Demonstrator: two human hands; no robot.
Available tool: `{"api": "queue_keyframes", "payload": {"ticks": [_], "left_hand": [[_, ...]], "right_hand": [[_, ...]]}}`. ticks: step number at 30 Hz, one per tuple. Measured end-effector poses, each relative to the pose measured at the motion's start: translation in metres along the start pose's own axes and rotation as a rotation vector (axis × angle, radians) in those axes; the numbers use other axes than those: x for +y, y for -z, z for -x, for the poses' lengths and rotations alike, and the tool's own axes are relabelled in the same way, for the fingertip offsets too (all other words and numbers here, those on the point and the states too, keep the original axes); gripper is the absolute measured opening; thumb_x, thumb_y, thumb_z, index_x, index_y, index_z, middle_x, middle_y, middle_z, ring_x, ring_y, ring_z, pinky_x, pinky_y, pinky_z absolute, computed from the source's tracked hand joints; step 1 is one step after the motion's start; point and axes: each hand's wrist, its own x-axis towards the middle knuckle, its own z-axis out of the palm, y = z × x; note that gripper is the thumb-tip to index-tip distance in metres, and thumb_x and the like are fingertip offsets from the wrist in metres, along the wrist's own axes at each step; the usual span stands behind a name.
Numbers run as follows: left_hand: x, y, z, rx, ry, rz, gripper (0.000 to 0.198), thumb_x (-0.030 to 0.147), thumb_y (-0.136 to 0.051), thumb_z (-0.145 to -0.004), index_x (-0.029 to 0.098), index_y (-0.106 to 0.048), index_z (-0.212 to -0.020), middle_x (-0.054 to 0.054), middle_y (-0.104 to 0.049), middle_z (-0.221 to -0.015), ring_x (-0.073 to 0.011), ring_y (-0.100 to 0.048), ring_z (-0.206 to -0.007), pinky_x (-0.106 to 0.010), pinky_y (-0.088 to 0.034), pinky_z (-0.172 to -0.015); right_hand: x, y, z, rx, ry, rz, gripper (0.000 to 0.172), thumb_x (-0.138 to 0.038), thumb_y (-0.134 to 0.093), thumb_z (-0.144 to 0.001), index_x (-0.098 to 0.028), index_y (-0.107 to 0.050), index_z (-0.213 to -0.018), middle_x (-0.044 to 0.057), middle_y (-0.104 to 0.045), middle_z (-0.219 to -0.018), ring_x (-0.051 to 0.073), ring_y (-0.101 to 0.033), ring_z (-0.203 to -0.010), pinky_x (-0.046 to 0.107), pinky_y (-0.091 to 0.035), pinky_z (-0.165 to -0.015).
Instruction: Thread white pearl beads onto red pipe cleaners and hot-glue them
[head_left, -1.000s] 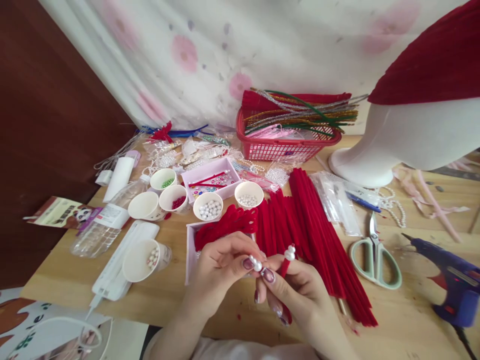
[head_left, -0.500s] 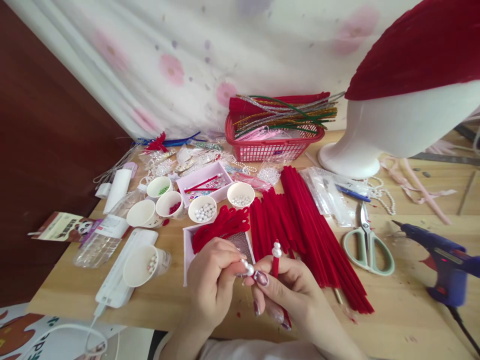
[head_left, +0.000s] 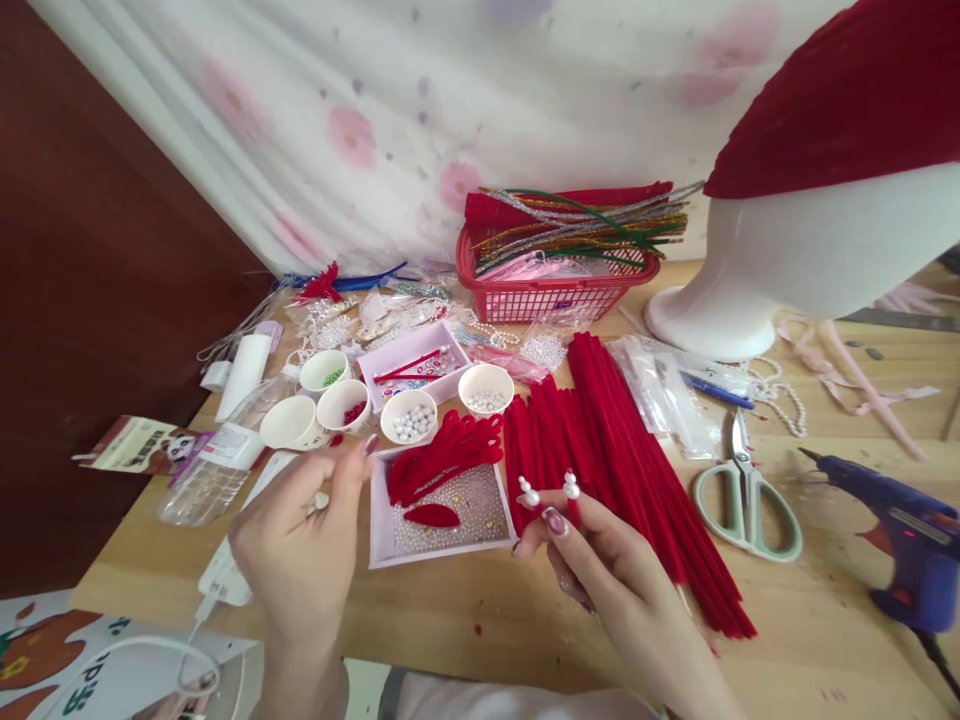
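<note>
Pinching right hand: your right hand point(head_left: 611, 555) is closed, thumb against fingers, on red velvety material ending in two white-beaded tips point(head_left: 571, 486).
Beaded tips: both stand above your fingers, apart from each other, one out past your thumb and the other rising behind your index finger; whether they belong to one piece or two, you cannot tell from this view.
Place of the work: held over the wooden table point(head_left: 442, 625), just right of the lilac tray point(head_left: 382, 530) and in front of the red velvet strips point(head_left: 637, 480).
Left hand: your left hand point(head_left: 304, 530) is raised to the left of that tray, well apart from the beaded tips, fingers curled and thumb and forefinger drawn close; whether anything sits between them cannot be told.
Lilac tray: red looped pieces point(head_left: 442, 455) lie at the back, with a red leaf-shaped piece point(head_left: 433, 515) on small pale beads point(head_left: 469, 525) in front.
Bead cups: beyond the tray stand a cup of larger white beads point(head_left: 412, 422) and a cup of smaller white beads point(head_left: 486, 401), with red beads point(head_left: 353, 411) in another to the left.
Right side: scissors point(head_left: 739, 505) lie beside the strips, blades pointing away from you, and a blue glue gun point(head_left: 896, 520) is farther right.
</note>
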Motion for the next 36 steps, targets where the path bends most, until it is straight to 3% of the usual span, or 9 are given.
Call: {"api": "queue_keyframes", "payload": {"ticks": [2, 3, 5, 7, 9, 14, 25, 30, 36], "left_hand": [[0.003, 0.000, -0.003, 0.021, -0.041, -0.092, 0.039, 0.025, -0.074, -0.087, 0.029, -0.070, -0.126, -0.004, -0.074, -0.118, -0.0226, -0.068, -0.090, -0.036, -0.053, -0.087], [0.005, -0.001, -0.002, 0.005, -0.064, -0.098, 0.047, 0.024, -0.074, -0.087, 0.030, -0.066, -0.133, -0.005, -0.075, -0.119, -0.0227, -0.070, -0.090, -0.036, -0.054, -0.087], [0.010, -0.006, 0.003, -0.187, -0.086, -0.092, 0.033, 0.024, -0.069, -0.091, 0.028, -0.072, -0.123, -0.002, -0.081, -0.097, -0.0205, -0.073, -0.076, -0.032, -0.056, -0.077], [0.014, -0.015, 0.009, -0.543, -0.081, -0.152, 0.018, 0.023, -0.061, -0.096, 0.025, -0.078, -0.102, 0.000, -0.081, -0.079, -0.0199, -0.074, -0.068, -0.029, -0.055, -0.067], [0.017, -0.028, 0.014, -0.837, -0.074, -0.270, 0.022, 0.020, -0.056, -0.098, 0.024, -0.077, -0.097, -0.004, -0.083, -0.091, -0.0235, -0.077, -0.079, -0.032, -0.056, -0.071], [0.027, -0.060, 0.012, -1.043, -0.068, -0.459, 0.025, 0.008, -0.053, -0.093, 0.021, -0.074, -0.095, -0.012, -0.081, -0.095, -0.0318, -0.077, -0.089, -0.036, -0.053, -0.071], [0.030, -0.071, 0.002, -1.257, -0.007, -0.549, 0.026, 0.006, -0.046, -0.093, 0.013, -0.067, -0.107, -0.020, -0.078, -0.105, -0.0342, -0.075, -0.098, -0.040, -0.052, -0.081], [0.026, -0.062, 0.003, -1.209, 0.050, -0.447, 0.023, 0.015, -0.038, -0.099, 0.016, -0.060, -0.108, -0.016, -0.076, -0.096, -0.0306, -0.075, -0.090, -0.035, -0.048, -0.072], [0.023, -0.045, 0.003, -1.049, 0.199, -0.130, 0.031, 0.028, -0.028, -0.104, 0.025, -0.044, -0.078, 0.000, -0.058, -0.063, -0.0209, -0.062, -0.065, -0.032, -0.040, -0.064]], "right_hand": [[-0.002, 0.002, 0.005, 0.004, -0.019, 0.051, 0.031, -0.054, -0.053, -0.102, -0.023, -0.059, -0.105, 0.001, -0.073, -0.086, 0.013, -0.038, -0.060, 0.027, -0.026, -0.051], [-0.003, 0.003, 0.007, 0.009, -0.033, 0.073, 0.032, -0.056, -0.051, -0.103, -0.024, -0.056, -0.102, 0.001, -0.072, -0.088, 0.014, -0.038, -0.061, 0.027, -0.028, -0.053], [-0.005, 0.005, 0.009, 0.016, -0.062, 0.119, 0.034, -0.058, -0.048, -0.103, -0.025, -0.053, -0.097, 0.000, -0.069, -0.085, 0.015, -0.038, -0.063, 0.028, -0.031, -0.057], [-0.006, 0.006, 0.010, 0.020, -0.067, 0.167, 0.037, -0.060, -0.045, -0.103, -0.025, -0.054, -0.096, -0.002, -0.062, -0.078, 0.016, -0.038, -0.063, 0.029, -0.033, -0.058], [-0.005, 0.007, 0.009, 0.030, -0.061, 0.210, 0.038, -0.059, -0.043, -0.104, -0.026, -0.058, -0.096, -0.003, -0.056, -0.073, 0.016, -0.041, -0.063, 0.029, -0.035, -0.060], [-0.004, 0.008, 0.004, 0.042, 0.089, 0.259, 0.029, -0.047, -0.051, -0.105, -0.026, -0.064, -0.089, -0.001, -0.057, -0.077, 0.015, -0.048, -0.064, 0.026, -0.038, -0.054], [0.001, 0.012, -0.002, 0.058, 0.223, 0.243, 0.020, -0.030, -0.058, -0.103, -0.034, -0.076, -0.111, 0.001, -0.065, -0.092, 0.013, -0.053, -0.065, 0.021, -0.042, -0.052], [-0.007, -0.003, -0.004, 0.244, 0.061, 0.124, 0.015, -0.044, -0.074, -0.090, -0.030, -0.080, -0.094, -0.002, -0.068, -0.071, 0.012, -0.052, -0.058, 0.019, -0.039, -0.049], [-0.023, -0.022, -0.006, 0.260, -0.095, -0.040, 0.038, -0.060, -0.084, -0.074, -0.023, -0.078, -0.079, -0.003, -0.064, -0.058, 0.008, -0.054, -0.049, 0.015, -0.040, -0.046]]}}
